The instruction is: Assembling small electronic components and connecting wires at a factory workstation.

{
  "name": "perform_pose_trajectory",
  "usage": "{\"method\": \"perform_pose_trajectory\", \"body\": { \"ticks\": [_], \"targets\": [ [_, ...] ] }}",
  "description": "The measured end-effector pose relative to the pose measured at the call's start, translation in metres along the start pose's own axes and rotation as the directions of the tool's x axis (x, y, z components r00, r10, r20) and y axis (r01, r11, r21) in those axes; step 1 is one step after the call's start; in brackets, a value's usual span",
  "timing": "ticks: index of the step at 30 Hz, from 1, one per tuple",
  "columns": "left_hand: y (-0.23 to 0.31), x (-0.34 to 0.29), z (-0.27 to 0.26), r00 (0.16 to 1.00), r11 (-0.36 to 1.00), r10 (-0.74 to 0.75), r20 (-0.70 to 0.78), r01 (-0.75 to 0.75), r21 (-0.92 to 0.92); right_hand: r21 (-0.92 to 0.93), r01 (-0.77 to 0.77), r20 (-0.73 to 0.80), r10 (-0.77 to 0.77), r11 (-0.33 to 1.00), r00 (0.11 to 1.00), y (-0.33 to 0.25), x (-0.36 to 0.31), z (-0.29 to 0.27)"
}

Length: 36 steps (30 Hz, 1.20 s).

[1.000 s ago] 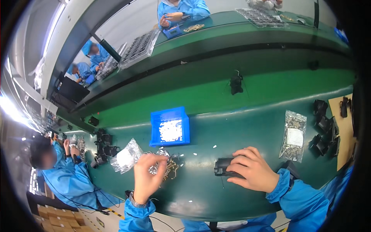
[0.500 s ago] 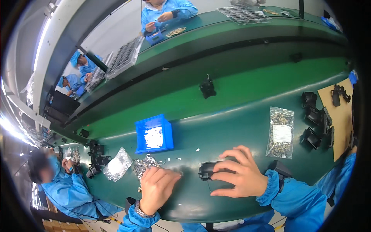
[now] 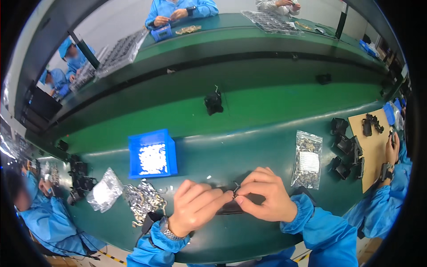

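Observation:
My left hand and my right hand meet at the near middle of the green table, both closed in a pinch. Beneath the fingers is a black plastic housing, mostly covered; my right thumb and fingers are around it. A small dark, thin piece sticks up at the fingertips. What my left fingertips pinch is hidden. Beside my left hand lies a heap of small silver metal parts. Behind it stands a blue bin with many small white pieces inside.
A clear bag of metal parts lies to the right, a crumpled clear bag to the left. Black housings sit by a cardboard sheet; more black parts stand left. Co-workers sit on both sides and across, beyond a green channel.
My right fingers, spread over the black housing before, have closed into a pinch. My left hand has come right to meet them. The whole view has shifted, so stationary things appear further left.

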<state>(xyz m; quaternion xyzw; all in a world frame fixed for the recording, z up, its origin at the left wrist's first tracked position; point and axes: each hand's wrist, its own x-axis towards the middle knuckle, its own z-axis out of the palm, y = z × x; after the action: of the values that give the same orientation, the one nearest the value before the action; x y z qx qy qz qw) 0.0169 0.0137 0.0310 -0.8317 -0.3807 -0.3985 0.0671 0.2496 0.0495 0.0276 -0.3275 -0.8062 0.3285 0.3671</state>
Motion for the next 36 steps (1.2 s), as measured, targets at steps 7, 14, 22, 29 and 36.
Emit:
{"method": "perform_pose_trajectory", "body": {
  "ticks": [7,14,22,29,36],
  "targets": [
    [0.009,-0.005,0.006,0.988,0.978,-0.152,-0.008,0.150,-0.145,-0.102,0.061,-0.080,-0.069,0.993,0.994,0.003,-0.008,0.007],
    [0.012,-0.003,0.004,0.972,0.941,-0.223,0.077,0.235,-0.245,-0.130,0.122,-0.048,-0.129,0.984,0.991,0.002,-0.009,0.006],
    [0.003,-0.004,-0.002,0.970,0.957,-0.217,0.112,0.234,-0.170,-0.099,0.134,-0.077,-0.142,0.986,0.987,0.001,-0.008,0.009],
    [-0.049,0.003,-0.064,0.865,0.774,-0.487,-0.122,0.492,0.399,-0.044,0.123,-0.121,-0.128,0.991,0.984,0.002,-0.014,0.006],
    [-0.020,0.009,-0.046,0.957,0.941,-0.264,-0.121,0.283,0.183,-0.108,0.133,-0.072,-0.141,0.985,0.987,0.003,-0.015,0.003]
  ]
}}
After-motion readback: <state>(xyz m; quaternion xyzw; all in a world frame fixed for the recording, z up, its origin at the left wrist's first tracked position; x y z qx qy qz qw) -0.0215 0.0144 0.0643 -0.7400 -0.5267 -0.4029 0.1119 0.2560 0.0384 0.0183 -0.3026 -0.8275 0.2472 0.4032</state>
